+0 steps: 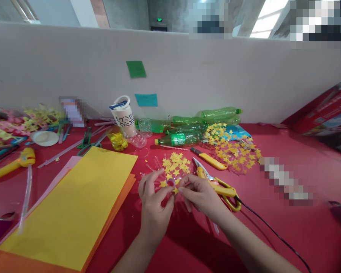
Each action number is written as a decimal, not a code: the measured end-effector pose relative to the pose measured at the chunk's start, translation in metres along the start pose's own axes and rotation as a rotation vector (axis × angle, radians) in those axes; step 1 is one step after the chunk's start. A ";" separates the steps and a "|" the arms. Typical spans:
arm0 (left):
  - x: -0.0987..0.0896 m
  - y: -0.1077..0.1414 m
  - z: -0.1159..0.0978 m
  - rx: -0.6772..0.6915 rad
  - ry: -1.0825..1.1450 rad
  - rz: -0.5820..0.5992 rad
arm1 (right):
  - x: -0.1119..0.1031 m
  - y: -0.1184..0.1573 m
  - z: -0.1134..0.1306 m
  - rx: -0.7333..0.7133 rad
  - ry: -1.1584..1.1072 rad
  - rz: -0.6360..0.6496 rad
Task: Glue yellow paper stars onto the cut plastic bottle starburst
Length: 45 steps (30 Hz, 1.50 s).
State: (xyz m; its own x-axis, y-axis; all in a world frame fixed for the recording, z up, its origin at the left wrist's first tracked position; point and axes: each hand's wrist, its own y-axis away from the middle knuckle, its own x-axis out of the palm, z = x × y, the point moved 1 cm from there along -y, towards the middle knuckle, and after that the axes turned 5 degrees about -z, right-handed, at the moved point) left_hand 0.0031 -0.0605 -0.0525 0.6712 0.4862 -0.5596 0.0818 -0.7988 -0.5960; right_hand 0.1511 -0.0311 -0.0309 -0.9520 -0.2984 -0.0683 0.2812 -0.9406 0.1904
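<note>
Positioning a small yellow star (175, 190) looks the step in hand. Left hand (156, 197): fingers bent, hold unclear. Star: between the hands, just beside the star pile (177, 163). Right hand (199, 192): fingertips seemingly pinching it (fiddly stuff). Next move likely calls for steadiness.

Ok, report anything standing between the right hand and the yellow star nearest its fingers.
Nothing visible does: the right hand reaches right up to the yellow star. The left hand is on the star's other side, not between them. Whether the right hand touches it is hard to make out.
</note>
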 end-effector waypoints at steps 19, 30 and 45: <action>0.002 0.001 -0.002 0.020 0.032 -0.008 | 0.006 0.000 -0.002 0.005 0.104 -0.141; 0.004 0.001 -0.002 0.020 0.054 -0.028 | 0.005 -0.002 -0.007 -0.028 0.144 -0.165; 0.005 0.002 -0.001 0.027 0.068 -0.039 | 0.005 0.001 -0.004 -0.019 0.178 -0.184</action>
State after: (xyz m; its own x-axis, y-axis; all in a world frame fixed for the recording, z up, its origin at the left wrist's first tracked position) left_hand 0.0074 -0.0599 -0.0562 0.7162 0.4913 -0.4956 0.0900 -0.7693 -0.6326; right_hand 0.1468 -0.0344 -0.0350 -0.9514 -0.1445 -0.2719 0.1092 -0.9840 0.1408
